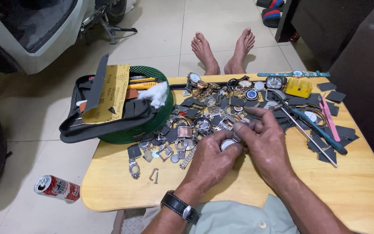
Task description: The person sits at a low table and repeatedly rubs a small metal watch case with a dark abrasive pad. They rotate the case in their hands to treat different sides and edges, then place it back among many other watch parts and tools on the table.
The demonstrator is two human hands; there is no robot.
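Watch case pinched between left hand and right hand.

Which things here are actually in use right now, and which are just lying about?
In use: left hand, right hand, small round watch case held between them.

Lying about: pliers, green basket, drink can, yellow box, loose watch parts.

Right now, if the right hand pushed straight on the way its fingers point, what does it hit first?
The right hand points up-left across the table. Beyond the small round watch case pinched between both hands, it would likely meet the pile of loose watch cases and buckles first, though depth is hard to judge.
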